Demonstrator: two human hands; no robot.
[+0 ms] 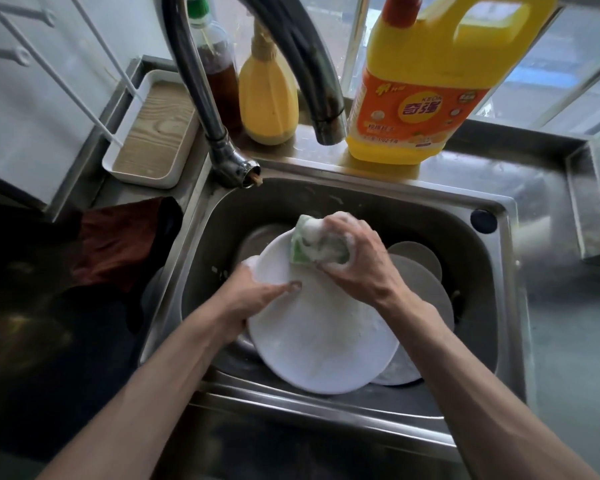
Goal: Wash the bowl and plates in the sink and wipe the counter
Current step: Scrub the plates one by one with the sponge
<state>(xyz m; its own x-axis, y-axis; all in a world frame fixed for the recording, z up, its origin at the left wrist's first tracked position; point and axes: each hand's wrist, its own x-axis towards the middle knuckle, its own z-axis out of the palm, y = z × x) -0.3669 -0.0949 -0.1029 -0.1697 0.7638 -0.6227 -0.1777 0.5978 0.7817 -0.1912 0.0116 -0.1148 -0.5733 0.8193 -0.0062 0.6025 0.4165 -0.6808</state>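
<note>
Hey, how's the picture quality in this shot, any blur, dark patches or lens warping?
Head view: daylight comes in through the window behind, leaving the dark cloth on the left in deep shadow; head view: the wide lens bows the faucet and the yellow detergent jug; head view: the white plate and the steel counter look soft and smeared.

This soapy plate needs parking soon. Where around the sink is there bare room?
Freest: the steel counter right of the sink, up to its raised edge. Also the back ledge right of the yellow jug. Crowded: the sink holds more plates; bottles stand behind the tap; tray and dark cloth sit left.
</note>
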